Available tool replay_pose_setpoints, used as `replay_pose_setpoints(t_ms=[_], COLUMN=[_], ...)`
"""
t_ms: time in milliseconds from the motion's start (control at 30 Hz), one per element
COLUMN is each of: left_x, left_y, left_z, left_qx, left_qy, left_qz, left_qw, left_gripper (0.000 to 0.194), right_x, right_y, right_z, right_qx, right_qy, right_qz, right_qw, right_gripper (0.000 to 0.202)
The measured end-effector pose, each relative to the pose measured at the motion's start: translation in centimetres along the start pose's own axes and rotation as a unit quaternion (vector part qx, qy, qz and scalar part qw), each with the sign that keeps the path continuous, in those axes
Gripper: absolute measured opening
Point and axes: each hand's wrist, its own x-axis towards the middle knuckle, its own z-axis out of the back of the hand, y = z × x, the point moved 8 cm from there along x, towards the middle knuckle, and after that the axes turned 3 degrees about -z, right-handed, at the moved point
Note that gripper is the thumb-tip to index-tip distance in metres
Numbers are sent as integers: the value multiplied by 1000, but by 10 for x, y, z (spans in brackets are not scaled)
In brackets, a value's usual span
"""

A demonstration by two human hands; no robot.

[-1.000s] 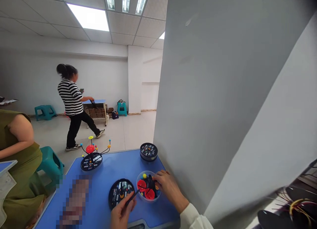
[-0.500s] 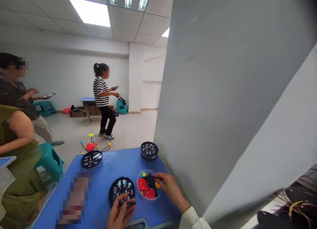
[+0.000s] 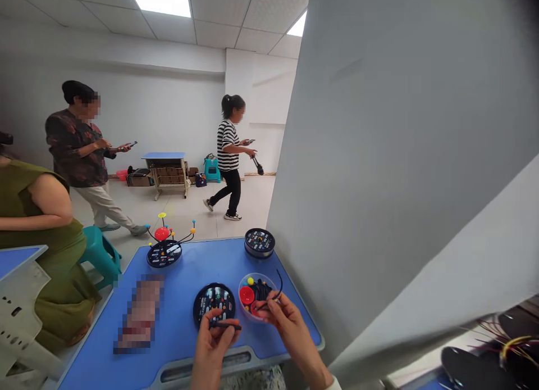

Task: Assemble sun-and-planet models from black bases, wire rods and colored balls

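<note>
My left hand (image 3: 215, 340) is closed on a short black rod (image 3: 225, 325), held in front of a round black base (image 3: 214, 304) printed with small pictures. My right hand (image 3: 287, 321) pinches a thin, curved black rod (image 3: 281, 280) over the rim of a clear plastic tub (image 3: 256, 317). Inside the tub lie red half-spheres (image 3: 247, 295), a yellow ball (image 3: 251, 281), small coloured balls and several black pieces (image 3: 263, 289). My right fingers partly hide the tub's right side.
An assembled planet model (image 3: 162, 234) with a red ball and bent arms stands at the table's back left. A stack of round black bases (image 3: 259, 243) sits at the back right, beside a grey pillar (image 3: 379, 154). A pixelated patch (image 3: 141, 314) covers something at left. Two people walk behind; another sits left.
My right hand has drawn a curved black rod up from the tub. My left hand still holds its rod. The two people behind have walked rightward, and the view has tilted down slightly.
</note>
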Motion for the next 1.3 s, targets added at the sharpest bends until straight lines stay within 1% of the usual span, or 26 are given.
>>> replay_pose_setpoints(t_ms=[100, 200, 267, 333, 400, 467, 633, 933, 1067, 1167, 1300], left_x=[-6, -9, -11, -11, -12, -14, -20, -24, -25, -26, -26], left_y=[-2, -3, -2, 1, 5, 7, 4, 3, -3, -6, -4], left_z=[0, 2, 3, 1, -3, -5, -5, -6, 0, 4, 4], left_qx=[-13, -21, -28, -29, -21, -13, -5, 18, 23, 37, 41], left_qy=[-23, -41, -39, -20, 9, 23, 4, 6, -18, -33, -19], left_qz=[1, 12, 19, 34, 54, 56, 13, -2, -11, -17, -27], left_qw=[1000, 999, 999, 999, 998, 998, 1000, 1000, 1000, 999, 999], left_gripper=[59, 54, 49, 47, 46, 45, 42, 43, 46, 49, 48], right_x=[-11, -21, -26, -29, -32, -33, -35, -40, -43, -43, -41], right_y=[-14, -24, -29, -34, -38, -40, -37, -32, -30, -30, -34], right_z=[-12, -20, -24, -25, -25, -24, -21, -24, -22, -21, -22], right_qx=[70, 118, 138, 146, 138, 117, 73, 62, 55, 53, 56], right_qy=[-4, -3, -5, -11, -19, -30, -46, -53, -63, -58, -52], right_qz=[-14, -27, -33, -39, -37, -24, 3, 2, 8, 7, 6], right_qw=[997, 993, 990, 989, 990, 992, 996, 997, 996, 997, 997], right_gripper=[40, 36, 36, 35, 32, 30, 30, 30, 31, 31, 31])
